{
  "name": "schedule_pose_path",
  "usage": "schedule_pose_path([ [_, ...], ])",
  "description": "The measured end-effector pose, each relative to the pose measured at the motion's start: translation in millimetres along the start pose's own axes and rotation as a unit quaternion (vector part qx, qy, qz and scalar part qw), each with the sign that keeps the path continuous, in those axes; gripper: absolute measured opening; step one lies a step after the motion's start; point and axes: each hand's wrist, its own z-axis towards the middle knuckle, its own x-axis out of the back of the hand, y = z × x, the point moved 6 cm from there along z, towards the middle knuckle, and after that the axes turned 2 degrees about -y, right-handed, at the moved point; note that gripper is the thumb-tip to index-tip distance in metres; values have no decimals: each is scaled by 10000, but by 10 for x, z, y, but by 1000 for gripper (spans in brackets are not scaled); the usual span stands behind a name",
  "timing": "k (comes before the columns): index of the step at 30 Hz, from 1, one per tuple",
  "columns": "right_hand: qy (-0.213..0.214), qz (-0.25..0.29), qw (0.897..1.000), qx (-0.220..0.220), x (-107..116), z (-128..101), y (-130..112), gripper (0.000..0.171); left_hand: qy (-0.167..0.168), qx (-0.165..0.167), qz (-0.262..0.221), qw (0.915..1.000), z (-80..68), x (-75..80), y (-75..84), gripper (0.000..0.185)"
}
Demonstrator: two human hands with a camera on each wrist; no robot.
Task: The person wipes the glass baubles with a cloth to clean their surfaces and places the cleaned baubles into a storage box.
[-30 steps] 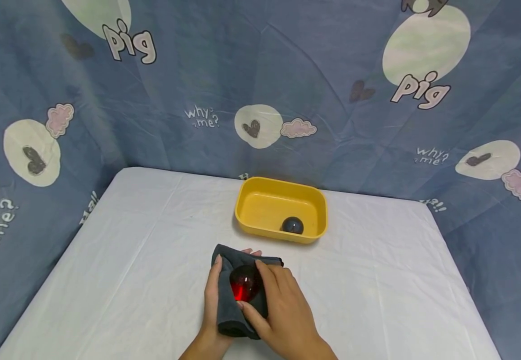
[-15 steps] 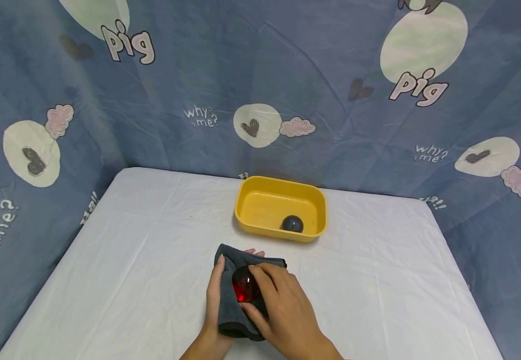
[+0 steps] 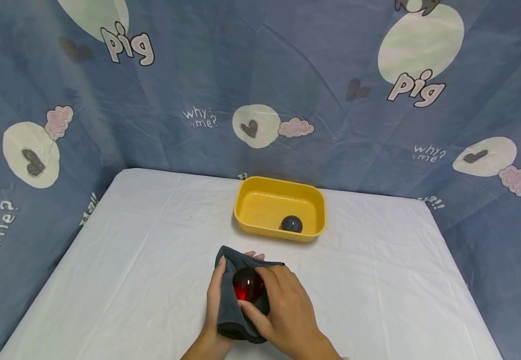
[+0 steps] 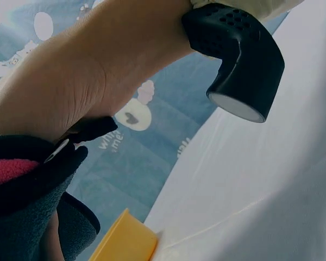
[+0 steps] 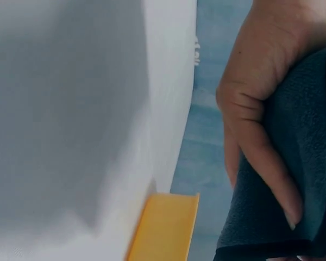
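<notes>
Cloth-covered surface (image 3: 143, 260) bears a yellow tub (image 3: 260, 205) holding a dark ball (image 3: 291, 224), and just before it the left hand (image 3: 214, 295) cups a grey cloth (image 3: 230, 310) while the right hand (image 3: 283, 310) curls its fingers round a red ball (image 3: 245, 288) nested in that cloth.

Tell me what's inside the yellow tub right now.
One dark grey ball sits in the yellow tub, near its front wall, right of centre. The rest of the floor looks bare, but the near wall hides the strip just behind it.
</notes>
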Motion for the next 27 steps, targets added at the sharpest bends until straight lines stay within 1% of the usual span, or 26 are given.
schedule_pose_path([
  [4, 177, -145, 9997, -127, 6, -3, 23, 54, -28, 107, 164, 9998, -5, -3, -27, 67],
  [7, 318, -251, 9989, -247, 13, -2, 37, 51, -55, 128, 274, 9995, -5, -10, -38, 70],
  [10, 358, -350, 9981, -359, 8, -4, 44, 49, -50, 153, 280, 9995, -4, -10, -44, 72],
  [12, 303, -396, 9978, -435, 2, -11, 50, 50, -51, 169, 293, 9994, 0, -10, -45, 74],
  [16, -1, -426, 9975, -567, -11, -42, 70, 55, -58, 162, 320, 9993, 18, -13, -38, 75],
  [20, -290, -397, 9972, -556, -8, -79, 79, 62, -111, 125, 246, 9996, 35, -24, -30, 74],
  [25, -270, -311, 9986, -322, 45, -103, 41, 69, -140, 116, 229, 9996, 42, -35, -18, 71],
  [27, -269, -330, 9988, -237, 59, -100, 15, 69, -136, 137, 212, 9996, 43, -36, -15, 71],
])
